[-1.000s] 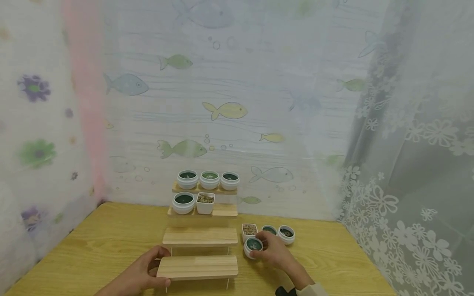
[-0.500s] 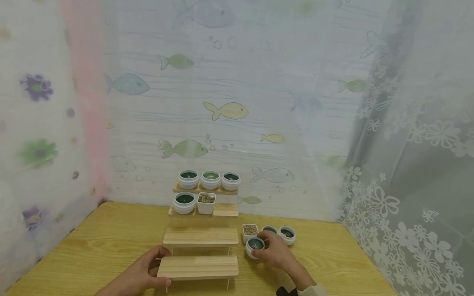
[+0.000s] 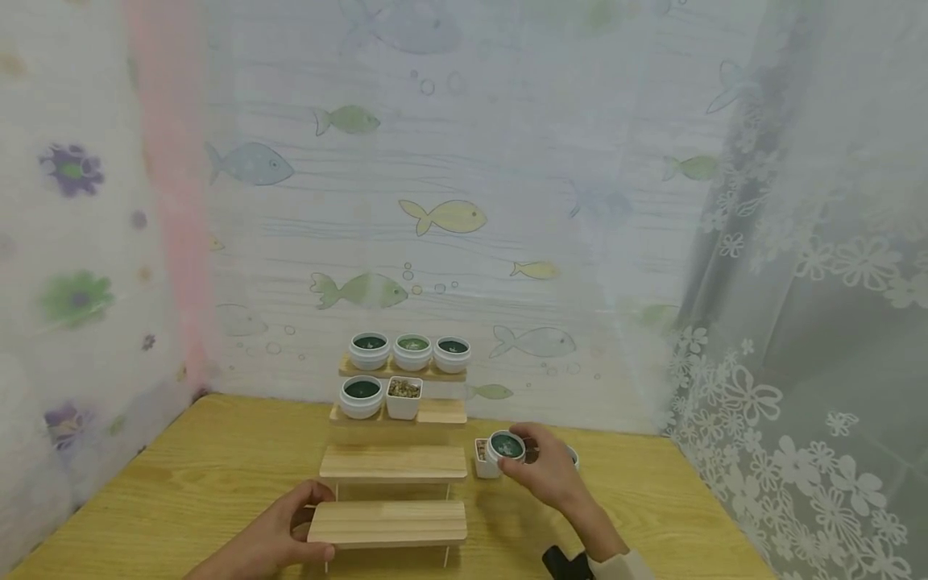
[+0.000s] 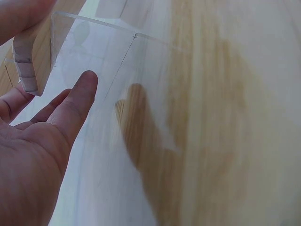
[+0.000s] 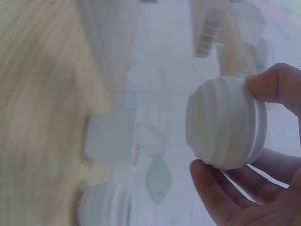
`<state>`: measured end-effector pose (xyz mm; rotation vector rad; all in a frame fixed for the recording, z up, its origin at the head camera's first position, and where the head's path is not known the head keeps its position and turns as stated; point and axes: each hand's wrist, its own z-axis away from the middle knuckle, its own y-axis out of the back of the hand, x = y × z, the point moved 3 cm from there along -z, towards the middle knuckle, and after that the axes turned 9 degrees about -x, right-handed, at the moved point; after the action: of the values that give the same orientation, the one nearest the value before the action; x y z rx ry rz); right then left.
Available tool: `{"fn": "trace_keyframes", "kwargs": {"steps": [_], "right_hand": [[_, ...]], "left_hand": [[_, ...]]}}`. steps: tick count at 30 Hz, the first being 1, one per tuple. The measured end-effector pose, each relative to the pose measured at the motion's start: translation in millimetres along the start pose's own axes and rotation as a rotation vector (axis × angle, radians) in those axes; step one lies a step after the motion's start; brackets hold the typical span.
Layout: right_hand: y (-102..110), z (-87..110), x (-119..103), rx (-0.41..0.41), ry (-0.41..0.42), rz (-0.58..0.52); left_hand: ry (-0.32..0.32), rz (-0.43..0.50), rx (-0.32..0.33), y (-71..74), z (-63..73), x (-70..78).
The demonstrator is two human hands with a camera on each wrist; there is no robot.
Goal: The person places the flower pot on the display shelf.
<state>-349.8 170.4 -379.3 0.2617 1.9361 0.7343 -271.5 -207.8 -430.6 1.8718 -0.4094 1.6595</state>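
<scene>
My right hand (image 3: 557, 474) pinches a small round white pot (image 3: 506, 445) with dark green contents, between thumb and fingers. The pot is raised off the table; in the right wrist view its ribbed side (image 5: 225, 123) shows. My left hand (image 3: 279, 530) grips the left end of the lowest step (image 3: 387, 522) of a wooden display stand, thumb at the front edge and fingers at the back. In the left wrist view the step's end (image 4: 28, 66) lies between thumb and fingers, by a clear support panel (image 4: 89, 47).
Three round pots (image 3: 412, 353) fill the top step. The second step bears a round pot (image 3: 361, 398) and a square pot (image 3: 403, 398). Right of the stand are another square pot (image 3: 482, 459), partly covered, and a round pot (image 3: 573, 456) mostly behind my hand. Patterned curtains surround the table (image 3: 239, 451).
My right hand has lifted the round pot off the table, up and slightly away from me, in front of the square pot. My left hand stays on the step.
</scene>
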Motion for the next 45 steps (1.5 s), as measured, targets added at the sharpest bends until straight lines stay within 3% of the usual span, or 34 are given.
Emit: {"fn": "trace_keyframes", "kwargs": {"steps": [13,23,34,45], "right_hand": [[4,-18.2,-44,0.172,0.151,-0.058],[-7,-23.4,-100,0.142,0.195,-0.135],[-22,-41.5,-105,0.150,0.182,-0.183],[-30,-51.3,-102,0.126,0.183,-0.143]], "left_hand": [[0.030,0.021,0.014,2.2,-1.0,-0.5],[0.035,0.002,0.022,3.1,-1.8,1.5],[0.016,0.016,0.003,0.4,-0.7,-0.4],[0.024,0.033,0.008,0.4,-0.3,-0.9]]}}
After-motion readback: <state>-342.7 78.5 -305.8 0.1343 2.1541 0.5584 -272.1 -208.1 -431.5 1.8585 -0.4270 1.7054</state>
